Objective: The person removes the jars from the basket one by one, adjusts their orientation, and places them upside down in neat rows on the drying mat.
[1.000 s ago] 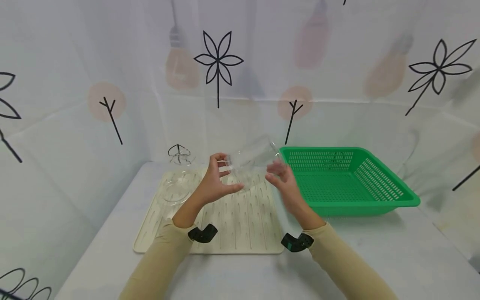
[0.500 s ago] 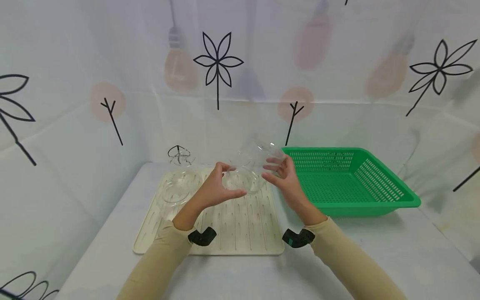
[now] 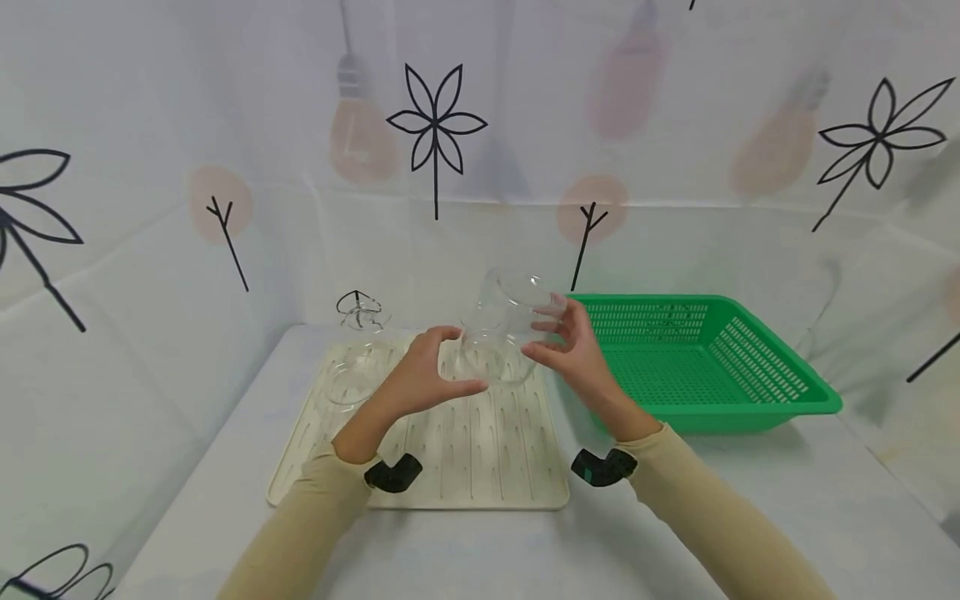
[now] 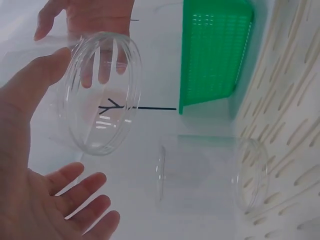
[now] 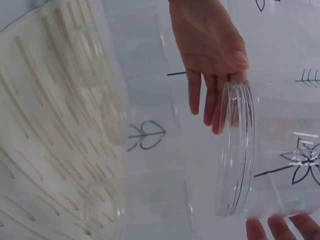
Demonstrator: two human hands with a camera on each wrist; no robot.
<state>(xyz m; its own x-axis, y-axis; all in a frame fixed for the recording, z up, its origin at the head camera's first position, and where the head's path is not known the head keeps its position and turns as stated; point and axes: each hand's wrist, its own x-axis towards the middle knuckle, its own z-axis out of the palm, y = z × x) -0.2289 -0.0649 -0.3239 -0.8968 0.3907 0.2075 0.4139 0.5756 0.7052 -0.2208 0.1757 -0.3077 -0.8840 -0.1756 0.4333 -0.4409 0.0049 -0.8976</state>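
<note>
A clear jar (image 3: 517, 312) is held up over the cream ribbed mat (image 3: 480, 467), tilted. My right hand (image 3: 573, 358) grips its side, fingers behind and thumb in front. My left hand (image 3: 420, 377) is beside the jar's lower end, fingers and thumb spread wide. In the left wrist view the left thumb (image 4: 47, 70) overlaps the ringed end of the jar (image 4: 105, 95), while the other fingers stand off it. That ringed end faces down toward the mat in the right wrist view. Another clear jar (image 4: 200, 172) stands on the mat.
Several clear jars (image 5: 155, 150) stand in a row on the mat in the right wrist view; in the head view they are at the left (image 3: 352, 385). A green slotted basket (image 3: 712, 410) sits right of the mat. A printed curtain (image 3: 510, 167) hangs close behind the table.
The jar has turned from lying slantwise between both hands to more upright, its lower end swinging down. My left fingers have opened off it and that hand has shifted slightly left; my right hand keeps hold.
</note>
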